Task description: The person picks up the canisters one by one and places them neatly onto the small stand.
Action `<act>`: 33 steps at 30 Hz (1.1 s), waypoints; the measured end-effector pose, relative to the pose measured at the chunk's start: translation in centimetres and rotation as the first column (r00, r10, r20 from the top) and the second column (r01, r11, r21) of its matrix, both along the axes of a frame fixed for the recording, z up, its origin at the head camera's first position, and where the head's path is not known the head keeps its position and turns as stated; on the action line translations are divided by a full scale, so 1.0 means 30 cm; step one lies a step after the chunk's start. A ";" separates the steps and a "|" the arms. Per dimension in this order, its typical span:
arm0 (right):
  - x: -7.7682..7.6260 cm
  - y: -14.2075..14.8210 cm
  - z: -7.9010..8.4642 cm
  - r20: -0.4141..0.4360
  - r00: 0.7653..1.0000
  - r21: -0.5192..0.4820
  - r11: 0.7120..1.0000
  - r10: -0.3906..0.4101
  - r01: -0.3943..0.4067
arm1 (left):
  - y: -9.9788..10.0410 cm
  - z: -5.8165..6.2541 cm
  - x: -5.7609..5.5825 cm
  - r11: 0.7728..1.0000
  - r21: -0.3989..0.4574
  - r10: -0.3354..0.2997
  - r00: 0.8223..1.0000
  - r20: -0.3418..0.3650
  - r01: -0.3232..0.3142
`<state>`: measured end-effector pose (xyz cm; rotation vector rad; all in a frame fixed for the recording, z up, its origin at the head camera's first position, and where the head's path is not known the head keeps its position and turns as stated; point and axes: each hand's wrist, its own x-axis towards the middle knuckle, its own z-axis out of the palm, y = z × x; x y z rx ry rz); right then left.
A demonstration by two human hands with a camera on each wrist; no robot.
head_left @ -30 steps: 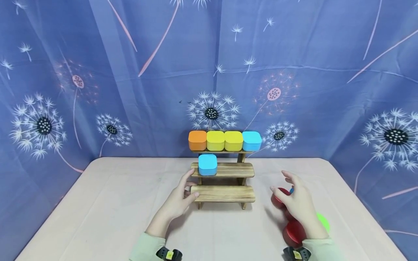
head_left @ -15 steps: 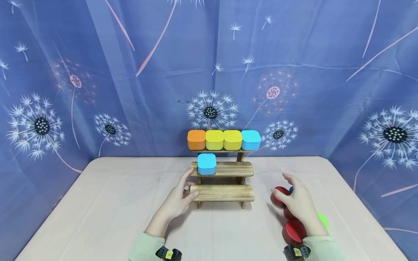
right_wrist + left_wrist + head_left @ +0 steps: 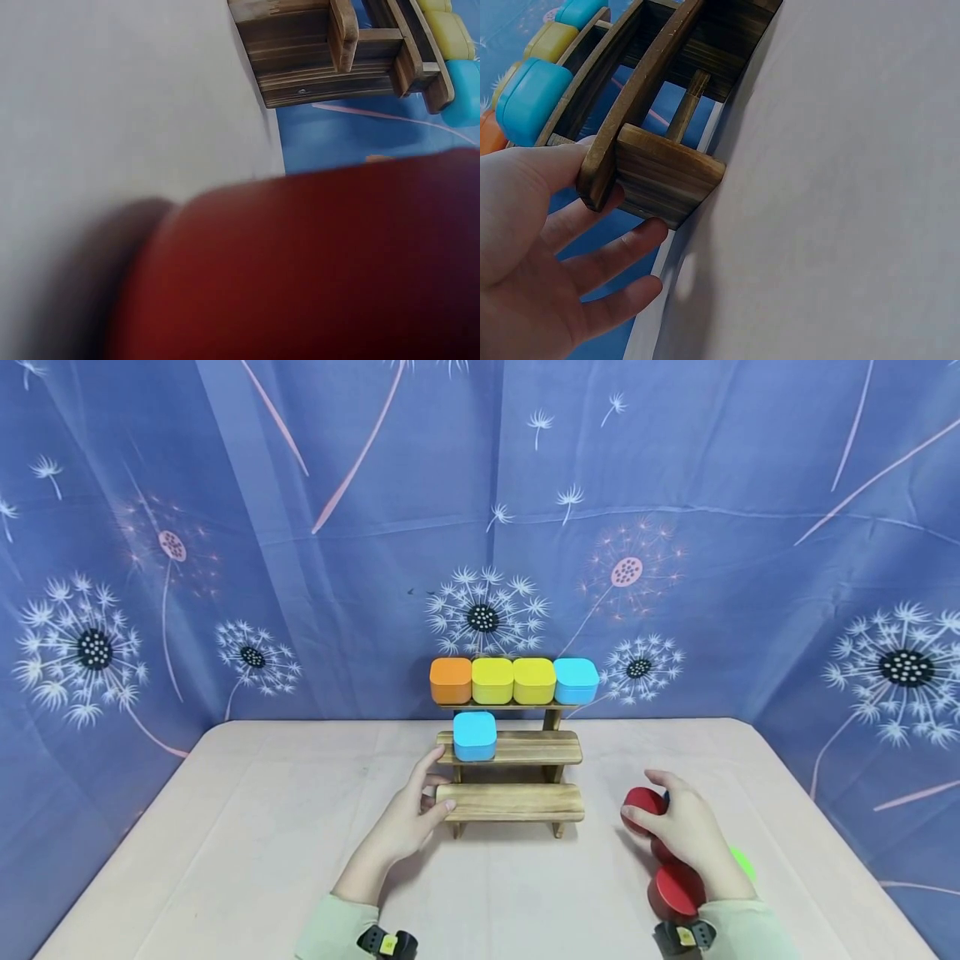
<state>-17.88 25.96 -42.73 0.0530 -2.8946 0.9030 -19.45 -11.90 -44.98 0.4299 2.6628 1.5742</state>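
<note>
My left hand (image 3: 401, 822) holds the left end of a three-tier wooden stand (image 3: 517, 803), thumb on the bottom step. In the left wrist view its other fingers (image 3: 634, 244) are spread beside the stand's leg. A light blue box (image 3: 475, 737) sits at the left of the middle step. Along the top step stand an orange box (image 3: 451, 681), two yellow boxes (image 3: 492, 681) and another light blue box (image 3: 577, 681). My right hand (image 3: 693, 831) is over a red round box (image 3: 640, 802), thumb overlapping its front and index finger just above its far edge.
Two more red boxes (image 3: 677, 892) stand by my right wrist, partly hidden. A bright green thing (image 3: 743, 863) and a small blue one show behind the right hand. A blue dandelion-print cloth (image 3: 360, 568) hangs behind the pale tabletop (image 3: 225, 843).
My right hand has lowered toward the red round box, its index finger coming down and closer to the lid. The left hand stays on the stand, and the boxes keep their places.
</note>
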 end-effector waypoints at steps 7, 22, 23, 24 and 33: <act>-0.001 0.005 -0.004 0.006 1.000 0.047 0.999 0.001 -0.001 | 0.000 -0.002 0.000 1.000 0.003 -0.002 1.000 0.001 0.002; 0.000 0.017 -0.006 0.054 0.998 0.100 0.995 0.015 -0.021 | -0.001 -0.001 0.000 1.000 0.014 -0.005 1.000 -0.003 0.005; -0.001 0.018 -0.007 0.057 0.998 0.104 0.994 0.016 -0.022 | -0.002 -0.003 -0.001 1.000 0.011 -0.003 1.000 -0.003 0.003; -0.001 0.020 -0.007 0.061 0.998 0.108 0.994 0.018 -0.024 | -0.002 -0.004 -0.002 1.000 0.010 -0.002 1.000 -0.002 0.002; 0.000 0.018 -0.004 0.062 0.998 0.118 0.993 0.019 -0.026 | 0.001 -0.001 0.000 1.000 0.016 0.001 1.000 0.012 -0.001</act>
